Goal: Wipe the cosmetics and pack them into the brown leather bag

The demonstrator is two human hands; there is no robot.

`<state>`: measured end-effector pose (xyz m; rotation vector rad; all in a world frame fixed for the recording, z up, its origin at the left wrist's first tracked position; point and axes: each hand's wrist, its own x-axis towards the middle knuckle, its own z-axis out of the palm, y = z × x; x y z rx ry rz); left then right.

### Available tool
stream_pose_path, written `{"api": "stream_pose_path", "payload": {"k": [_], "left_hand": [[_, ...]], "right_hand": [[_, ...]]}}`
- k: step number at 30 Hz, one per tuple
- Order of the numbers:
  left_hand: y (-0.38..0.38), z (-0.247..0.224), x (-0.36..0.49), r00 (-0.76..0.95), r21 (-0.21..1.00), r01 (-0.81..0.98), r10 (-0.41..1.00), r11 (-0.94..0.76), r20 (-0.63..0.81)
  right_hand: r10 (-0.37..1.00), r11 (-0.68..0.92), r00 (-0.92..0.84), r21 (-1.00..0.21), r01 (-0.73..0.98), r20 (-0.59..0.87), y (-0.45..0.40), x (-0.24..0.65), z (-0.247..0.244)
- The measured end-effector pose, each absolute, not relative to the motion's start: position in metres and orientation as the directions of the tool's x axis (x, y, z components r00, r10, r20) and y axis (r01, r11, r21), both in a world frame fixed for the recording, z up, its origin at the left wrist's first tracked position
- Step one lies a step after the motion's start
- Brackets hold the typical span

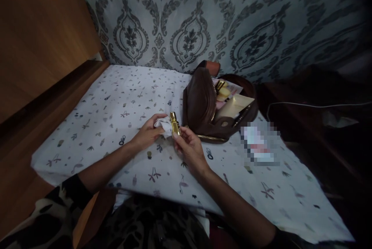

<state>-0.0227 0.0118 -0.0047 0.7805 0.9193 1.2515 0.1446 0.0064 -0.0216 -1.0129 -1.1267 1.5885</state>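
In front of me, over the patterned tablecloth [116, 117], my left hand [148, 132] is closed on a crumpled white cloth [164, 125], possibly a tissue. Close beside it, my right hand [190, 146] grips a small shiny gold bottle [174, 123], which stands nearly upright between thumb and fingers. The cloth touches or nearly touches the bottle's left side. Just right of my hands sits a brown leather handbag [200, 98], unzipped. Inside it I see a cream-coloured envelope or wallet [236, 109], a gold-capped item [220, 85] and a yellow round thing [223, 94].
To the right of the bag lies a blurred-out flat item [258, 142]. A wooden cabinet [43, 40] rises on the left, and a patterned wall [188, 28] closes off the back. A white cable [314, 104] runs along the dark right side.
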Motion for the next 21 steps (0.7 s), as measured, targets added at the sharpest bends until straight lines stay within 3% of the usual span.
{"api": "stream_pose_path", "payload": {"k": [5,10,16,21], "left_hand": [[0.013,-0.01,-0.022,0.012,0.968,-0.238,0.996,0.084,-0.083],[0.015,-0.005,-0.023,-0.063,0.95,-0.294,0.989,0.108,-0.132],[0.018,-0.001,-0.026,-0.147,0.913,-0.405,0.981,0.054,-0.123],[0.015,-0.003,-0.023,0.016,0.885,-0.431,0.982,0.175,-0.187]], "right_hand": [[0.976,0.061,-0.204,-0.996,-0.062,0.072,0.007,0.147,-0.023],[0.948,0.281,-0.206,-0.943,0.181,0.243,0.006,0.15,-0.025],[0.874,0.485,-0.235,-0.774,0.406,0.425,0.006,0.153,-0.031],[0.844,0.537,-0.277,-0.703,0.467,0.46,0.003,0.154,-0.034]]}}
